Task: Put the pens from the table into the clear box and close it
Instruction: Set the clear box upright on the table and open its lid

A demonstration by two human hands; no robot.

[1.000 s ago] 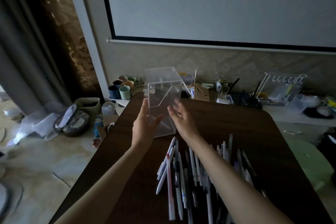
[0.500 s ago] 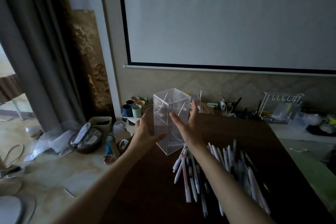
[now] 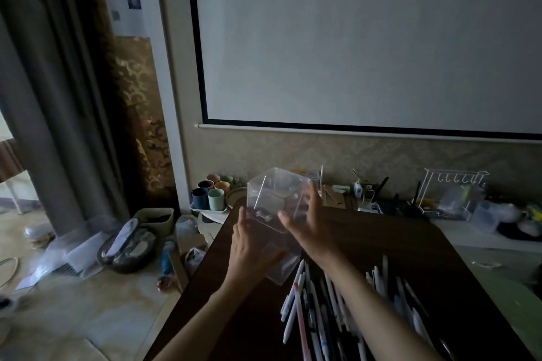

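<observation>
Clear box (image 3: 278,199) held between both hands over the dark table (image 3: 381,243).

The box is gripped from both sides: the left hand (image 3: 249,249) is pressed on its left face with fingers spread, the right hand (image 3: 308,228) is laid flat against its right face, fingers extended upward. The box is tilted, its top leaning away from the grip. Whether its lower corner touches the table cannot be told. The pens (image 3: 322,311) lie in a loose heap on the table just below and right of the grip, under the right forearm. A cluster of cups (image 3: 212,193) is seen beyond the left hand, off the table's far left corner.
</observation>
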